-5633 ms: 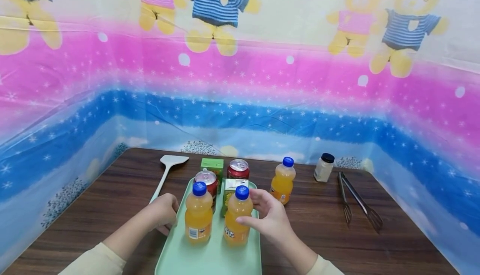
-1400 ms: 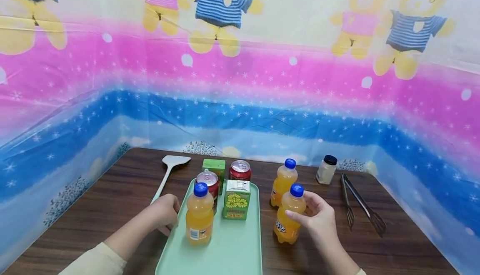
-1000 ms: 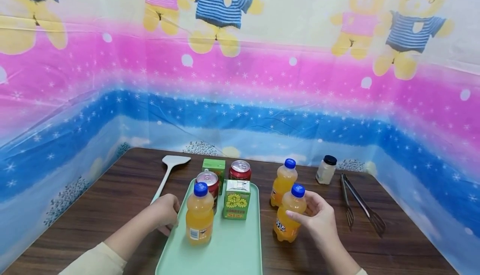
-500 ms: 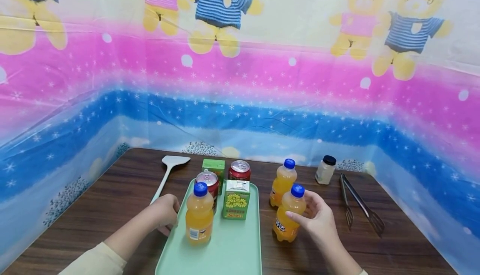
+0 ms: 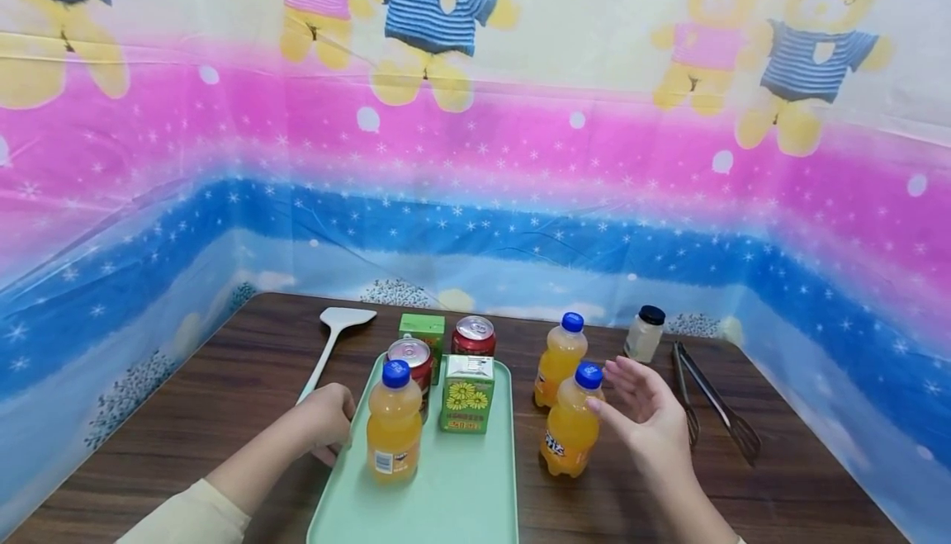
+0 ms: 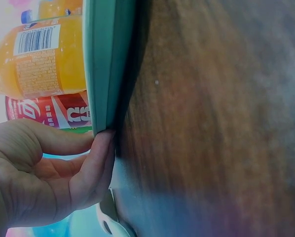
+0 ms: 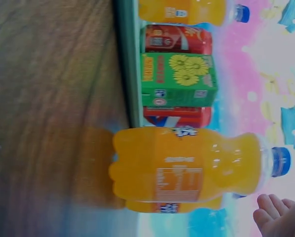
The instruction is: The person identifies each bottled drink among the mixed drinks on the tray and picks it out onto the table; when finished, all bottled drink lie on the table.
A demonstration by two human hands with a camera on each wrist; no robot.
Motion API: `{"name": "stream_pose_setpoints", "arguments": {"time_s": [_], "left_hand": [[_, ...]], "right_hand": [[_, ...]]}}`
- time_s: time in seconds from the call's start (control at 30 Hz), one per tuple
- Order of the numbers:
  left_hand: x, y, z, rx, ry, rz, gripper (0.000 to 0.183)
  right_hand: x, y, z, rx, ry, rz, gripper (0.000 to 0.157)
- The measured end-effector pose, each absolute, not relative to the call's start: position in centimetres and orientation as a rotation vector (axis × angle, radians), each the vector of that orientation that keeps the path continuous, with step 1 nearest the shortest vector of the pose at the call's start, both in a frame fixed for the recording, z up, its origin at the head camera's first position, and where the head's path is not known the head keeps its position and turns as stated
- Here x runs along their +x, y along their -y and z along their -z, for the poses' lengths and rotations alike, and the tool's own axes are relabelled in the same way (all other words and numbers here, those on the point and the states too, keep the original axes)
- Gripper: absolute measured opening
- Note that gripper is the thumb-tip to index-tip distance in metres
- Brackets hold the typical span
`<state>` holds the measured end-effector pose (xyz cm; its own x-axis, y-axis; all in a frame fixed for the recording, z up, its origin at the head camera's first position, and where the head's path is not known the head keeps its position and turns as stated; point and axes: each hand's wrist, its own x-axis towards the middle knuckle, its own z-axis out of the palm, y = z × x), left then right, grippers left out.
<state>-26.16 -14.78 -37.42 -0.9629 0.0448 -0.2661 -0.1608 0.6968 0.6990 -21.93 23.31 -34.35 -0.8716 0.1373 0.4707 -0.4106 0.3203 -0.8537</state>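
My left hand (image 5: 327,424) pinches the left rim of the pale green tray (image 5: 453,511); in the left wrist view the thumb lies on the rim and a finger on its outer side. An orange soda bottle (image 5: 569,437) with a blue cap stands upright on the table, right of the tray. Beside it my right hand (image 5: 657,428) is open, fingers spread and apart from the bottle, as the right wrist view also shows. On the tray stand another orange soda bottle (image 5: 392,437), a green drink carton (image 5: 466,404) with yellow flowers and a red can (image 5: 416,362).
Behind the right-hand bottle stands one more orange soda bottle (image 5: 560,358). A second green carton (image 5: 427,329) and red can (image 5: 474,338) are at the tray's far end. A white spatula (image 5: 334,338) lies left; a black-lidded jar (image 5: 644,336) and tongs (image 5: 716,408) are at right.
My right hand took an orange soda bottle off the tray and set it on the table to the right. It has just let go and drawn slightly away. The left hand stays at the rim.
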Motion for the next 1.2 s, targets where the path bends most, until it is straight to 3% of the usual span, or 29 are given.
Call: {"name": "stream_pose_setpoints", "arguments": {"time_s": [0.3,0.63,1.2], "left_hand": [[-26.2,14.7,37.4,-0.096,-2.653,-1.115,0.024],[-26.1,14.7,37.5,-0.099,-2.648,-1.131,0.024],[-26.1,14.7,37.4,-0.104,-2.656,-1.114,0.024]], "right_hand": [[-20.4,-22.8,32.3,0.379,1.962,-1.602,0.058],[-18.0,-19.7,32.1,0.710,1.972,-1.544,0.063],[-18.0,-15.8,35.1,0.616,2.259,-1.788,0.056]]}}
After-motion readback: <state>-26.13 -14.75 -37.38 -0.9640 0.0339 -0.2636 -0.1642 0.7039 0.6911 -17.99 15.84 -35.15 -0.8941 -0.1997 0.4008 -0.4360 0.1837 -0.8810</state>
